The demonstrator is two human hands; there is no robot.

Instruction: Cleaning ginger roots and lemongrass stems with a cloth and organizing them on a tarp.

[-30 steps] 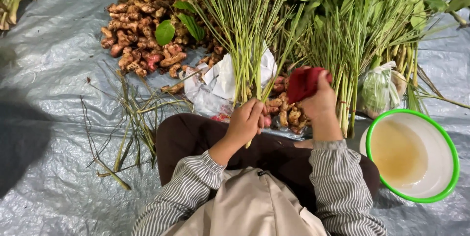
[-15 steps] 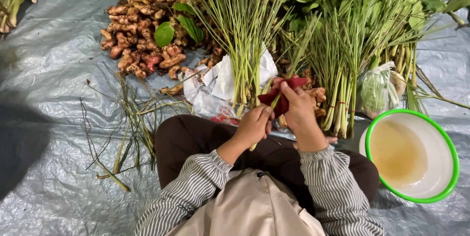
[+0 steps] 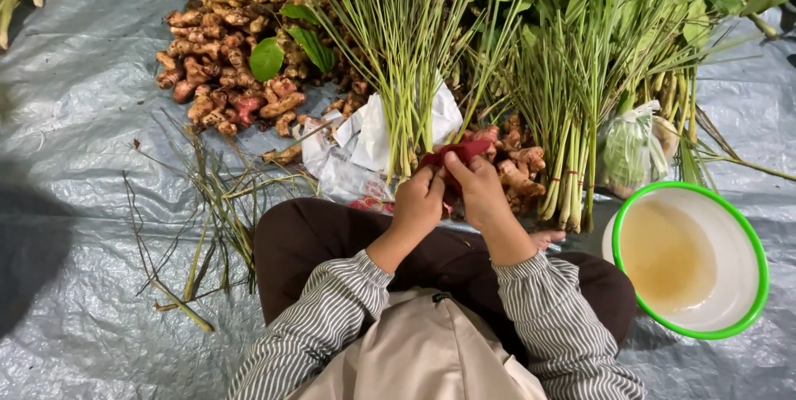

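Observation:
My left hand [image 3: 419, 205] grips the base of an upright lemongrass bundle [image 3: 400, 60] just above my lap. My right hand [image 3: 481, 189] sits close beside it, pinching a dark red strip [image 3: 458, 153] that lies against the bottom of the stalks. The two hands touch at the fingertips. The bundle's lowest ends are hidden behind my fingers. Crumpled white plastic [image 3: 365, 135] lies right behind the bundle.
A heap of ginger-like roots [image 3: 224, 77] lies far left, with more roots [image 3: 518, 160] beside my right hand. Tied lemongrass bunches [image 3: 572, 118] stand at right, next to a clear bag [image 3: 630, 151]. A green-rimmed white bowl [image 3: 750, 242] holds yellowish liquid. Loose trimmings [image 3: 207, 218] litter the grey tarp [image 3: 75, 201].
My right hand has carried the red strip leftward and down from beside the right-hand bunches to the base of the bundle, meeting my left hand there.

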